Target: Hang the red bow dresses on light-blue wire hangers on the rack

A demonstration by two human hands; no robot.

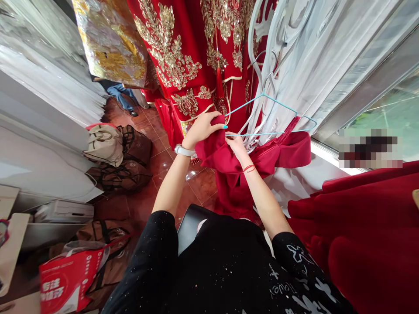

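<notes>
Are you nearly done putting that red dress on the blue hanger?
Partly. One strap of the dress already sits on the hanger's right end. Your left hand holds the other side, your right hand is at the hanger. Still to do: fit that side on.

And here's the floor [163, 163], glossy reddish-brown tile, with a dark shoe [133, 113] planted at the far end! Along the left, brown bags [134, 146] sit right on it, a cream tote [104, 145] leaning against them, and down by the corner, a red printed bag [70, 279]!
</notes>
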